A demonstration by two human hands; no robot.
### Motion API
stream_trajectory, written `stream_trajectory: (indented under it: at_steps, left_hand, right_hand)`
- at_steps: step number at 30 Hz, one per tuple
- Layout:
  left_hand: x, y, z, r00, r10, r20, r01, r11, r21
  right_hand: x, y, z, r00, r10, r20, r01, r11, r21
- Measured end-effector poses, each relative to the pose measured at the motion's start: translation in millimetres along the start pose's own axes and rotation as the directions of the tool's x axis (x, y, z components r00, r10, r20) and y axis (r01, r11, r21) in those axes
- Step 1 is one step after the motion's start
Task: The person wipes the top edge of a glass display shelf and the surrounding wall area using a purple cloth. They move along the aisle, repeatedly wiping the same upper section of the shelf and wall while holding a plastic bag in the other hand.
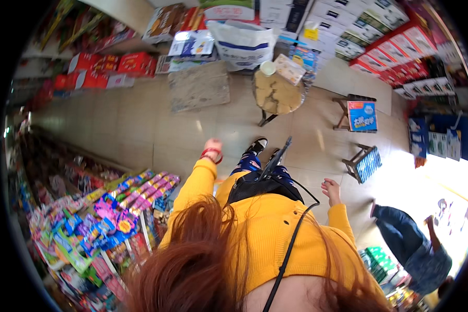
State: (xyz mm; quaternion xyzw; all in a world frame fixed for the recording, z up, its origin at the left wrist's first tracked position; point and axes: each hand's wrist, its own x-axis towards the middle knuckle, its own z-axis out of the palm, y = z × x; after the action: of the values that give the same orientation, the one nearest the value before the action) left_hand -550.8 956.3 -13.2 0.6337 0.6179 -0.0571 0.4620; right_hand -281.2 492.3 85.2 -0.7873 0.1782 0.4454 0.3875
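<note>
My left hand (213,147) hangs over the tiled floor (187,134), with red bands at the wrist. It is blurred and its fingers are foreshortened, with no object seen in it. My right hand (331,190) hangs at the other side, holding nothing, its fingers loosely apart. Between them a black bag (265,187) sits at my waist, and a dark flat object (277,158) sticks out in front of it. A black cord (292,249) runs down over my yellow top. Both hands are apart from the goods around me.
Ahead stand a round wooden-topped stool (273,95) with a carton on it, a worn flat board (199,85) and a white sack (241,45). Two small stools (362,116) (366,165) are at the right. Packaged sweets (109,222) fill the left display. A person (409,243) is near the bright doorway.
</note>
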Motion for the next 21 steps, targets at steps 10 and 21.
stream_trajectory:
  at_steps: [10, 21]
  left_hand:
    - [-37.5, 64.0, -43.3, 0.986, 0.151, 0.075, -0.129, 0.961, -0.244]
    - [157.6, -43.7, -101.9, 0.979, -0.144, -0.141, 0.134, 0.988, -0.081]
  right_hand:
    - [76.5, -91.3, 103.2, 0.973, -0.182, 0.139, 0.223, 0.888, -0.401]
    - [108.1, -239.5, 316.5, 0.871, -0.468, 0.151, 0.47, 0.703, -0.534]
